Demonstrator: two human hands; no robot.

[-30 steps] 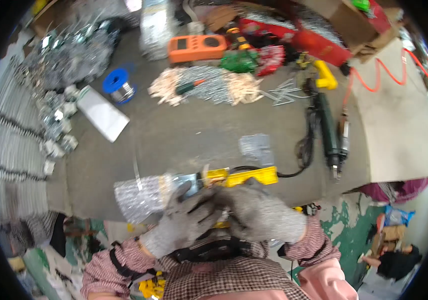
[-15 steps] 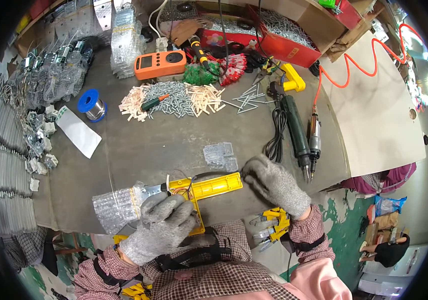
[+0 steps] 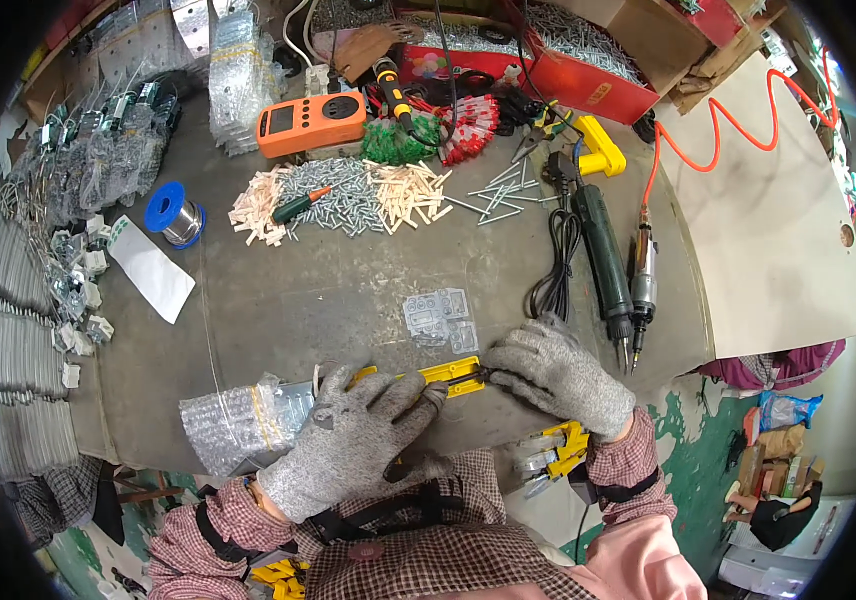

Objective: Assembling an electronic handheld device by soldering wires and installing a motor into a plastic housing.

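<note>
Both my hands wear grey gloves with darker fingertips. My left hand [image 3: 358,430] lies closed over a long yellow plastic housing [image 3: 464,366], covering most of it. A black cable [image 3: 466,379] runs along the housing's channel, between my left fingertips and my right hand. My right hand [image 3: 563,378] is pinched on that cable at the housing's right end. Left of my left hand, a bubble-wrapped bundle [image 3: 233,425] with a metal part [image 3: 294,402] sticking out touches the work. Clear plastic pieces [image 3: 440,320] lie just beyond the housing.
Far centre holds piles of screws [image 3: 338,200] and an orange meter [image 3: 313,124]. At right lie a dark electric screwdriver [image 3: 603,265] and an air driver [image 3: 644,280] on a coiled orange hose [image 3: 713,150]. A solder spool [image 3: 176,213] and stacked clear packs [image 3: 13,340] are left.
My left hand has moved right and over the housing, hiding its wired part. The black cable, behind the housing before, now lies in its channel. My right hand stays at the right end.
</note>
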